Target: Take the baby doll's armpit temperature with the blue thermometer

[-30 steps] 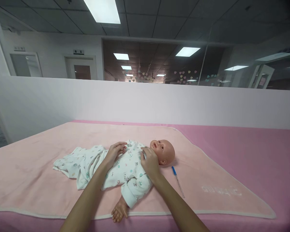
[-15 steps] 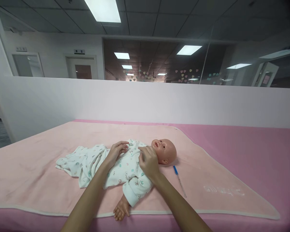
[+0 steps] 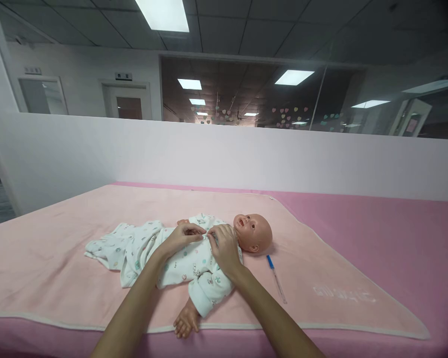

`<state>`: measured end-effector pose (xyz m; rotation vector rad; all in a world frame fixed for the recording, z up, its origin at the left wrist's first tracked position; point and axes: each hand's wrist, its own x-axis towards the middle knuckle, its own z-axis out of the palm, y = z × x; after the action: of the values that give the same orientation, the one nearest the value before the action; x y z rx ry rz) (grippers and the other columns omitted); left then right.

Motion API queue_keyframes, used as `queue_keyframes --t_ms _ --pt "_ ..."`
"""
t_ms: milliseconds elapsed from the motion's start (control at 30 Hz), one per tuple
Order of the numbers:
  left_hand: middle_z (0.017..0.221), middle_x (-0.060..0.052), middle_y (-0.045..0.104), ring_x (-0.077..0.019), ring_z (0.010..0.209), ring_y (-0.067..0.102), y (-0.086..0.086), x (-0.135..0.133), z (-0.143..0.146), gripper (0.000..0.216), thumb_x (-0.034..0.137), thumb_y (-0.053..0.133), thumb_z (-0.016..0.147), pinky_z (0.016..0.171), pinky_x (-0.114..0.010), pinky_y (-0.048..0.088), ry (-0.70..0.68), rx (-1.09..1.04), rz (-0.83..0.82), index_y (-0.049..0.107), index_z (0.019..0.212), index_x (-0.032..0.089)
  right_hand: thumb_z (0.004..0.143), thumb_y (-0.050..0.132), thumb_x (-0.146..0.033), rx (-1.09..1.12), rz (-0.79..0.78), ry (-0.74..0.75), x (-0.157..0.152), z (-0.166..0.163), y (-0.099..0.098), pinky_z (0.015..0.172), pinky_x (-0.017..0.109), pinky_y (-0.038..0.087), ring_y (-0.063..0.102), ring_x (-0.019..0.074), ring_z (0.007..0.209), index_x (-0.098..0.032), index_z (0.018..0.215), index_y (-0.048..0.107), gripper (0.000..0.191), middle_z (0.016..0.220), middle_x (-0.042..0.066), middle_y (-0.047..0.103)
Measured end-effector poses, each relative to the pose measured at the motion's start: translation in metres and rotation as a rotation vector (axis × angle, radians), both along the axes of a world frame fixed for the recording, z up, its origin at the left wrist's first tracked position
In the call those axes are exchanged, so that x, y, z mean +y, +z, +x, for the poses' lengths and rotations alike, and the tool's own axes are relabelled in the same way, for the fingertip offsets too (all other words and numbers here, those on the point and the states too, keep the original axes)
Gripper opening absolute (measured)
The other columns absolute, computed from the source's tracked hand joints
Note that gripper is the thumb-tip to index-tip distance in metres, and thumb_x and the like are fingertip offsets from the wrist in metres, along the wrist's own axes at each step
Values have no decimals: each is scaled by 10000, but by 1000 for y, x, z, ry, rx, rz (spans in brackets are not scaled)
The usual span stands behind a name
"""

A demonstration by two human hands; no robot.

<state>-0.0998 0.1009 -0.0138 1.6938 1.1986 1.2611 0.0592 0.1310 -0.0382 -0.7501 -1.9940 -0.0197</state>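
Observation:
A baby doll (image 3: 254, 232) lies on its back on a peach blanket (image 3: 59, 258), head to the right. It wears a white patterned romper (image 3: 142, 248). My left hand (image 3: 181, 237) and my right hand (image 3: 224, 248) meet on the doll's chest just below the neck. Both pinch the front of the romper with fingers closed. One bare doll hand (image 3: 185, 323) sticks out of the near sleeve toward the blanket's front edge.
A thin blue-capped stick, like a thermometer (image 3: 276, 277), lies on the blanket right of the doll's head. The blanket covers a pink bed surface (image 3: 395, 238). A white partition wall (image 3: 224, 159) stands behind, with glass above.
My two hands have drawn together on the doll's chest. The left moved right and closed on the cloth; the right shifted slightly left and down.

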Motion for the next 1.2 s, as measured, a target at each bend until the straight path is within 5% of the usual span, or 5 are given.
queue_keyframes --t_ms 233,467,700,1200 --pt "903 -68 602 -178 783 508 -3 4 -1 130 273 626 633 655 -261 398 -5 53 49 694 714 198 824 423 -227 9 -2 -3 1 -1 -1 725 286 306 452 145 754 -193 755 535 135 752 6 574" --pt "916 -50 562 -135 732 477 -3 3 -1 120 284 609 659 661 -242 381 -39 89 24 648 670 171 757 483 -187 3 -2 54 -3 -1 1 744 293 314 455 153 784 -187 773 541 60 779 12 579" --pt "654 -20 552 -138 676 481 -3 2 -1 155 308 605 662 611 -230 371 2 76 26 657 708 170 728 513 -192 11 -39 71 -1 -1 -1 762 302 320 468 166 825 -199 870 552 147 840 14 591" --pt "631 -4 510 -138 691 441 -3 3 -2 186 300 561 678 631 -233 338 35 123 8 673 739 163 720 518 -191 21 -85 87 2 0 -2 766 304 321 468 168 846 -213 911 542 194 865 8 589"
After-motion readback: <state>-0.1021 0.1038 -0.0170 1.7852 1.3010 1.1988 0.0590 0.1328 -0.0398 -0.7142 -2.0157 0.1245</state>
